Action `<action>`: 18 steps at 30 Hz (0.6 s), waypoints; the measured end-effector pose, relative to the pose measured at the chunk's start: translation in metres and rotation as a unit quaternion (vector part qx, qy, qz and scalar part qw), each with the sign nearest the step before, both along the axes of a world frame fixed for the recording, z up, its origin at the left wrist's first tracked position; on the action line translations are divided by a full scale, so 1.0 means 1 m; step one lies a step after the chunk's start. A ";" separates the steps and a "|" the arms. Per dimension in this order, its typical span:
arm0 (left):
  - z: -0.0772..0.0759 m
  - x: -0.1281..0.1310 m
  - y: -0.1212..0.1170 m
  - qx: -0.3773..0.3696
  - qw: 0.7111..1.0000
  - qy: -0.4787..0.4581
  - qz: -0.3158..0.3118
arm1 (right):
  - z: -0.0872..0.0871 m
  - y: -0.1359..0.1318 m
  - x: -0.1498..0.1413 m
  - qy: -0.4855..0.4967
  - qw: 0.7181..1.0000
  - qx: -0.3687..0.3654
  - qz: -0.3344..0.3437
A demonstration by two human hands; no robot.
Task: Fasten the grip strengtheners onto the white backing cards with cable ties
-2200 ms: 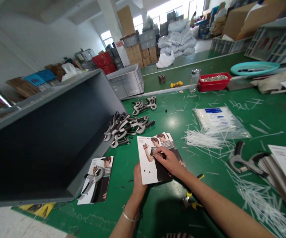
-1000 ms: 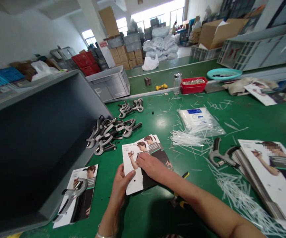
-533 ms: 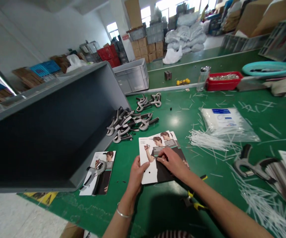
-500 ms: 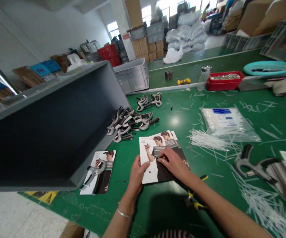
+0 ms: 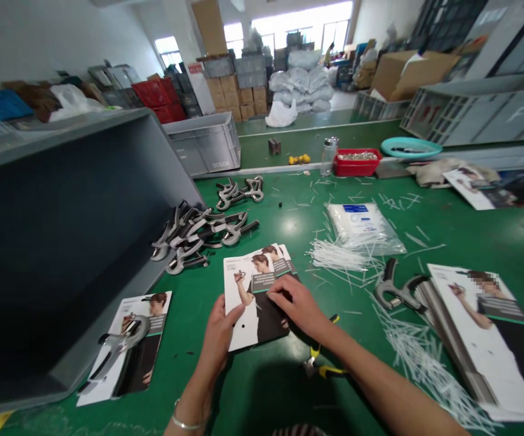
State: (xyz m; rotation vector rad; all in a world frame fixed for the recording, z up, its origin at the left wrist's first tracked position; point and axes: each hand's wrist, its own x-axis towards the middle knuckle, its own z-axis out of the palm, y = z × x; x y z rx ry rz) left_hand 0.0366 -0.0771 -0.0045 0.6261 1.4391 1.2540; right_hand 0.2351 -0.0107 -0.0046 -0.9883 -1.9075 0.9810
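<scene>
Left hand, lower centre of frame, holds the printed cards by their left edge, thumb on the front face, cards tilted up off the green tabletop. Right hand is at the face of the front card, fingers curled, thumb and forefinger close together; cannot tell whether anything is pinched. Progress, judged from the layout: the lower-left card has a hand grip lying on it; whether fastened, unclear. The cards in hand show no grip on the visible face, only a small dark hole near the left thumb. Not yet on cards: the heap of grips left of centre and one loose grip beside the card stack at right. White ties lie right of centre; yellow-handled pliers lie near the right forearm, not in hand.
</scene>
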 end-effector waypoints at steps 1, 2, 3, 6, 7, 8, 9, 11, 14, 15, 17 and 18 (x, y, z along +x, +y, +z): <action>0.001 -0.001 0.002 0.000 1.000 -0.007 -0.009 | -0.002 0.001 0.017 -0.019 1.000 0.015 -0.016; 0.003 -0.002 0.005 -0.003 1.000 -0.007 -0.019 | -0.005 0.003 0.037 -0.048 0.998 0.029 -0.039; 0.006 -0.004 0.008 -0.010 0.999 -0.004 -0.031 | -0.008 0.007 0.058 -0.082 0.993 0.046 -0.078; 0.014 -0.010 0.024 -0.036 0.996 0.006 -0.083 | -0.020 0.020 0.114 -0.229 0.955 0.053 -0.179; 0.017 -0.013 0.029 -0.045 0.994 0.007 -0.101 | -0.023 0.025 0.127 -0.287 0.936 0.039 -0.200; 0.019 -0.015 0.033 -0.054 0.992 0.006 -0.113 | -0.025 0.029 0.136 -0.337 0.917 0.024 -0.210; 0.020 -0.018 0.036 -0.063 0.991 0.005 -0.115 | -0.026 0.033 0.142 -0.377 0.902 0.007 -0.210; 0.019 -0.024 0.035 -0.073 0.993 -0.015 -0.094 | -0.027 0.039 0.146 -0.418 0.889 -0.020 -0.186; 0.012 -0.034 0.020 -0.046 0.993 -0.103 -0.037 | -0.022 0.046 0.143 -0.411 0.898 -0.039 -0.150; 0.009 -0.036 0.014 -0.033 0.991 -0.129 -0.013 | -0.020 0.047 0.142 -0.408 0.901 -0.040 -0.141; 0.004 -0.041 0.003 -0.015 0.988 -0.151 0.036 | -0.015 0.049 0.142 -0.379 0.916 -0.064 -0.116; 0.003 -0.042 0.000 -0.009 0.987 -0.147 0.057 | -0.013 0.049 0.143 -0.347 0.928 -0.096 -0.097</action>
